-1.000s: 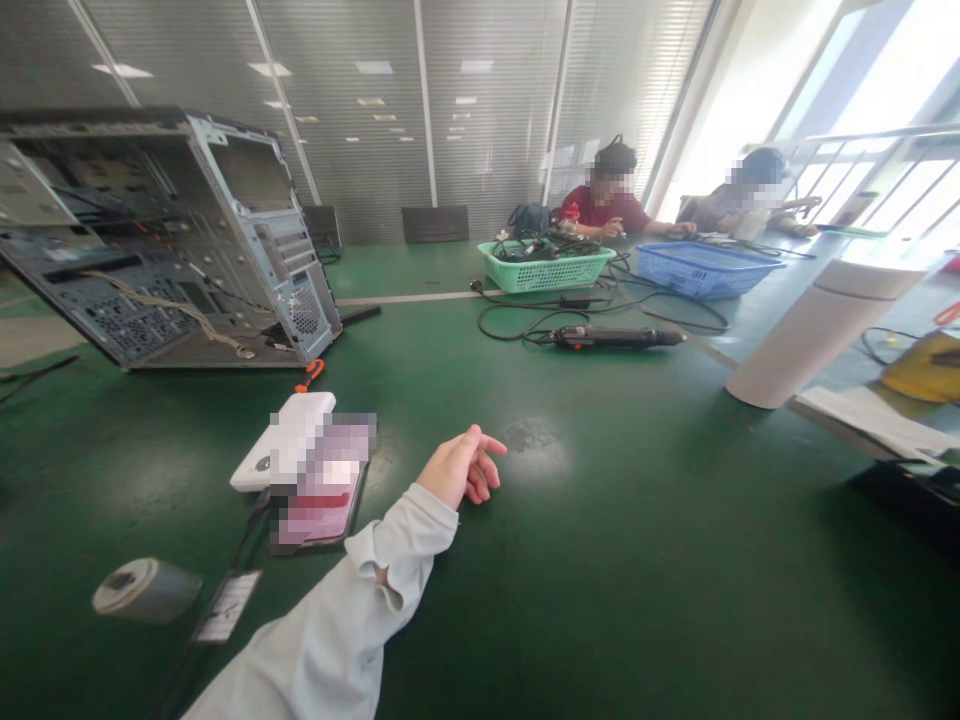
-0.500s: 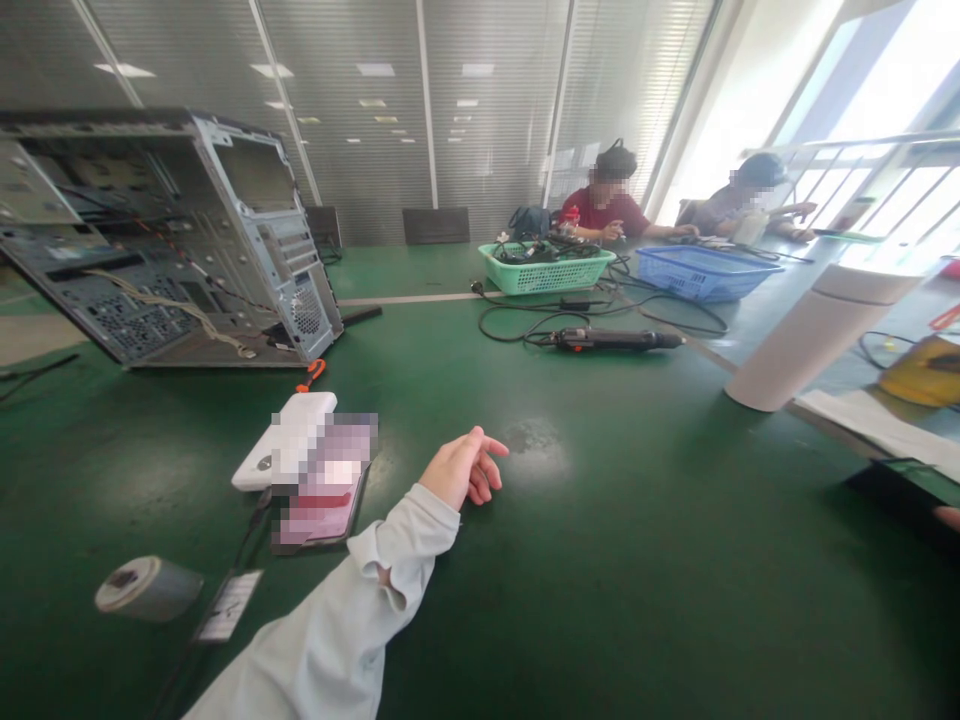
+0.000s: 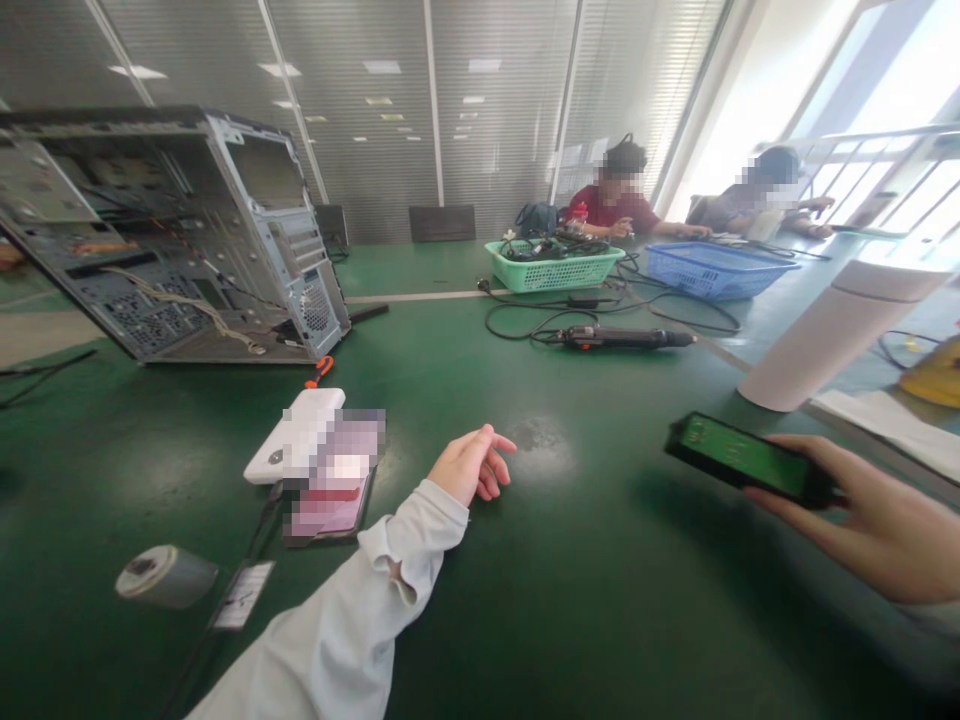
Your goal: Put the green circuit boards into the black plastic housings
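Clearly gripped, a black device with a green face sits in the right hand, tilted, its far end pointing leftward over the right part of the green table. Thumb and fingers clamp its near end from opposite edges; whether it touches the tabletop I cannot tell. Behind it a pale cylindrical bottle leans in the view, near some white sheets.

To the left, well apart from the device, the left hand rests empty near the table's middle, fingers loosely curled and slightly apart. Beside that forearm lies a phone, partly blurred out, with a white slab-shaped device against its left side. Nearer the person are a roll on its side and a white tag on a dark cord.

Farther off, an open computer case stands at left, an orange-handled item by its corner. A black corded tool lies before a green basket of cables and a blue basket. Two people sit beyond.
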The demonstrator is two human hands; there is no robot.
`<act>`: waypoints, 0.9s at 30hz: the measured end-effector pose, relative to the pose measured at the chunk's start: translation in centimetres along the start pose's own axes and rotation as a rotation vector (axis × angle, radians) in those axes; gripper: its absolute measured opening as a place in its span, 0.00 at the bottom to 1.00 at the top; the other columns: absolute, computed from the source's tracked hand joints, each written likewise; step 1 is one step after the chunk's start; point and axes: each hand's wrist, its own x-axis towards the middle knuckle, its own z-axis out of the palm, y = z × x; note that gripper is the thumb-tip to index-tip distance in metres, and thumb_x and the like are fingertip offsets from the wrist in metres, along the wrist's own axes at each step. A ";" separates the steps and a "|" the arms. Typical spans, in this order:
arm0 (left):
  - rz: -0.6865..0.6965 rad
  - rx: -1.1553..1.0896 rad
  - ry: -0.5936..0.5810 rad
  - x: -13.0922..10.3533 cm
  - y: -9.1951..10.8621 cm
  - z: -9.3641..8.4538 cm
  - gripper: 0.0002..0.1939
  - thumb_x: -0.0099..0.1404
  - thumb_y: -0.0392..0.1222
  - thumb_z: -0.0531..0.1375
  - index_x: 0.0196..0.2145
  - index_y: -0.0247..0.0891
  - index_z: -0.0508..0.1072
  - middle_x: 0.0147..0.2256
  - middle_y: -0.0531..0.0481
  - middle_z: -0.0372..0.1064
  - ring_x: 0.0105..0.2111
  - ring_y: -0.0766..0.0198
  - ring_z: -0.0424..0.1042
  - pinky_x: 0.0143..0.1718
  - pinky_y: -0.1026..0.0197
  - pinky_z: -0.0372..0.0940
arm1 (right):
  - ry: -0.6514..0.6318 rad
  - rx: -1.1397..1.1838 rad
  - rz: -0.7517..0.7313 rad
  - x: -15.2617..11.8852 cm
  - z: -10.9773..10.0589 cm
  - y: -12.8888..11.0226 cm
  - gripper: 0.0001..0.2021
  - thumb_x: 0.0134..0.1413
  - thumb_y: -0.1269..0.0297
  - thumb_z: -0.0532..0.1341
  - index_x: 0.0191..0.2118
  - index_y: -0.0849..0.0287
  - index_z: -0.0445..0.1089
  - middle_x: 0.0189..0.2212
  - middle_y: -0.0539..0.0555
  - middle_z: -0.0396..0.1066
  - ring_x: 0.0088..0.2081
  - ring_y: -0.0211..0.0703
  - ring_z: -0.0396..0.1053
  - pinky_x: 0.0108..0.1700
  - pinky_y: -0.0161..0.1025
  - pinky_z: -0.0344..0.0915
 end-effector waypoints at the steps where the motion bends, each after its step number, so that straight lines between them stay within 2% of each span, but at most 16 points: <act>1: 0.003 -0.007 0.006 0.0 0.0 0.0 0.19 0.63 0.50 0.47 0.28 0.34 0.68 0.15 0.55 0.63 0.11 0.74 0.59 0.12 0.71 0.53 | -0.028 0.043 -0.059 0.4 0.7 -1.9 0.26 0.46 0.41 0.55 0.45 0.55 0.63 0.34 0.58 0.69 0.27 0.47 0.68 0.27 0.42 0.66; 4: 0.048 -0.023 0.030 0.1 -0.2 -0.1 0.16 0.62 0.49 0.49 0.30 0.34 0.68 0.19 0.56 0.62 0.12 0.75 0.58 0.11 0.71 0.54 | -0.058 0.147 -0.282 1.3 2.7 -8.5 0.19 0.52 0.50 0.53 0.47 0.55 0.60 0.40 0.56 0.67 0.30 0.45 0.69 0.30 0.40 0.67; 6: 0.125 -0.017 0.067 0.2 -0.5 -0.3 0.14 0.59 0.50 0.52 0.32 0.35 0.67 0.21 0.57 0.61 0.13 0.75 0.59 0.11 0.71 0.54 | -0.083 0.189 -0.371 1.7 4.1 -12.4 0.17 0.54 0.56 0.54 0.48 0.55 0.59 0.41 0.55 0.66 0.31 0.43 0.68 0.30 0.38 0.67; 9: 0.268 0.016 0.202 0.3 -1.0 -0.7 0.14 0.55 0.50 0.57 0.34 0.37 0.66 0.22 0.58 0.60 0.15 0.75 0.59 0.12 0.72 0.53 | -0.083 0.286 -0.399 2.2 6.1 -15.8 0.15 0.52 0.61 0.56 0.47 0.56 0.59 0.42 0.54 0.65 0.33 0.43 0.68 0.34 0.38 0.68; 12: 0.326 0.051 0.290 0.4 -1.2 -1.1 0.14 0.52 0.48 0.59 0.33 0.36 0.66 0.22 0.58 0.59 0.16 0.75 0.58 0.14 0.72 0.53 | -0.039 0.402 -0.406 2.3 7.6 -16.6 0.15 0.52 0.62 0.56 0.47 0.57 0.59 0.43 0.55 0.64 0.38 0.45 0.68 0.39 0.40 0.68; 18: 0.364 0.159 0.272 0.7 -1.5 -1.5 0.15 0.54 0.47 0.60 0.36 0.35 0.70 0.26 0.54 0.63 0.21 0.72 0.60 0.19 0.69 0.56 | 0.000 0.511 -0.397 2.1 7.9 -15.5 0.16 0.53 0.62 0.56 0.48 0.56 0.60 0.44 0.56 0.63 0.44 0.47 0.65 0.43 0.41 0.66; 20: 0.387 0.185 0.286 0.7 -1.5 -1.5 0.15 0.54 0.48 0.60 0.36 0.36 0.71 0.29 0.52 0.65 0.25 0.70 0.63 0.22 0.68 0.58 | -0.039 0.556 -0.342 2.2 7.7 -15.5 0.17 0.53 0.60 0.58 0.48 0.56 0.60 0.43 0.56 0.64 0.40 0.46 0.66 0.40 0.41 0.67; 23: 0.420 0.176 0.306 0.6 -1.5 -1.5 0.15 0.55 0.48 0.59 0.37 0.36 0.72 0.34 0.48 0.67 0.32 0.65 0.66 0.29 0.65 0.62 | -0.129 0.701 -0.183 2.0 7.7 -15.7 0.21 0.50 0.57 0.61 0.49 0.57 0.60 0.41 0.56 0.65 0.32 0.42 0.66 0.30 0.37 0.66; 27: 0.482 0.113 0.269 0.6 -1.5 -1.2 0.14 0.56 0.43 0.58 0.41 0.37 0.69 0.38 0.48 0.68 0.34 0.65 0.68 0.37 0.62 0.63 | -0.187 0.937 -0.043 1.8 7.7 -16.2 0.24 0.47 0.55 0.63 0.48 0.58 0.59 0.40 0.55 0.64 0.33 0.41 0.66 0.29 0.35 0.66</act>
